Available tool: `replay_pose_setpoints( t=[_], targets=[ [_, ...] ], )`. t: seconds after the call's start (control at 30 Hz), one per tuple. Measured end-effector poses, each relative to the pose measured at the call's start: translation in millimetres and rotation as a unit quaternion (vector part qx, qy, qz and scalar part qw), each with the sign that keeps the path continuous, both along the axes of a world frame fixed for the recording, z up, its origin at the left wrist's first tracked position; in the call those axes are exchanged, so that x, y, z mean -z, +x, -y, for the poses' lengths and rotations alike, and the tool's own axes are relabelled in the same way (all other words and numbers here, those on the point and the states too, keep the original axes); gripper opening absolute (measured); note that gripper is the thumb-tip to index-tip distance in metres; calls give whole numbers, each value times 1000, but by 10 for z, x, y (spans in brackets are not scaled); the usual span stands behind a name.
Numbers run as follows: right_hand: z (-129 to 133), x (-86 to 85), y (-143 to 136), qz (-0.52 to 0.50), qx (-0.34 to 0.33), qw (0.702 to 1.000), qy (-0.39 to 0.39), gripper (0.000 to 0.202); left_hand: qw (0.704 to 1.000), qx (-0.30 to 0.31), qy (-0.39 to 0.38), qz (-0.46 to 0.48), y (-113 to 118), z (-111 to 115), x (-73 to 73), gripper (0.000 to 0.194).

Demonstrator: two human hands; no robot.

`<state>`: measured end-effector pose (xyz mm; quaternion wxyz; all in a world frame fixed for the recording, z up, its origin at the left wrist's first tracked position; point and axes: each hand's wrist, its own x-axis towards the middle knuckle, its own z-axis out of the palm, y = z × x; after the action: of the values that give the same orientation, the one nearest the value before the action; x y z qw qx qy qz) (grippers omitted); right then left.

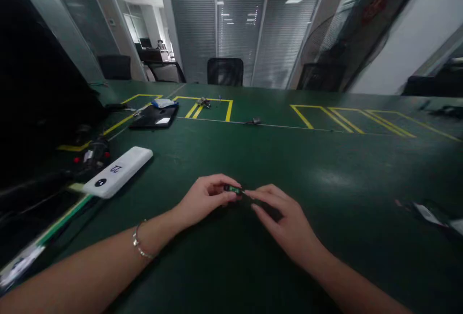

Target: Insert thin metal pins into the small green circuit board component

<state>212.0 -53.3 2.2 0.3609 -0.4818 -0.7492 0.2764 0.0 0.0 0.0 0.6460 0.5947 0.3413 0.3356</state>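
Observation:
My left hand [208,197] pinches a small dark object [234,189] with green markings between thumb and fingers, just above the green table. The object is stubby, and a thin piece juts from its right end; its kind is too small to make out. My right hand [282,215] is close on the right, its index fingertip at or almost touching that thin end. The right thumb stays apart from the index finger, and nothing shows between them. A silvery bracelet [136,241] circles my left wrist.
On the left lie a white power bank [119,171] marked 22 and dark gear with cables [96,155]. Farther back are a black flat case [154,116], a bunch of small metal pieces [203,102] and a small grey item [255,121]. Chairs [224,72] line the far edge.

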Motion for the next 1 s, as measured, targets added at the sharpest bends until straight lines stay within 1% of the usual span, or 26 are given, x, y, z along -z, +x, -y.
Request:
replay_pose_setpoints(
  t=[0.13, 0.37, 0.47, 0.57, 0.67, 0.83, 1.0],
  targets=[
    [-3, 17, -3, 6, -2, 1000, 10, 35, 1000, -1, 3, -12, -10, -6, 2, 23],
    [14, -27, -7, 37, -18, 999, 7, 38, 999, 14, -39, 11, -37, -5, -4, 19],
    [24, -50, -13, 31, -32, 999, 3, 38, 998, 31, -52, 29, -52, -7, -22, 17],
    [26, -64, -21, 15, -40, 999, 3, 36, 996, 55, -57, 30, -75, -25, -30, 18],
    [23, -68, -24, -2, -44, 999, -2, 35, 996, 66, -62, 29, -93, -43, -27, 19],
    [23, -46, -28, -21, -43, 999, 6, 36, 996, 54, -61, 44, -80, -37, -12, 17],
    [27, -17, -37, -3, -32, 999, 5, 38, 997, 37, -50, 41, -65, -28, 16, 17]
  ],
)
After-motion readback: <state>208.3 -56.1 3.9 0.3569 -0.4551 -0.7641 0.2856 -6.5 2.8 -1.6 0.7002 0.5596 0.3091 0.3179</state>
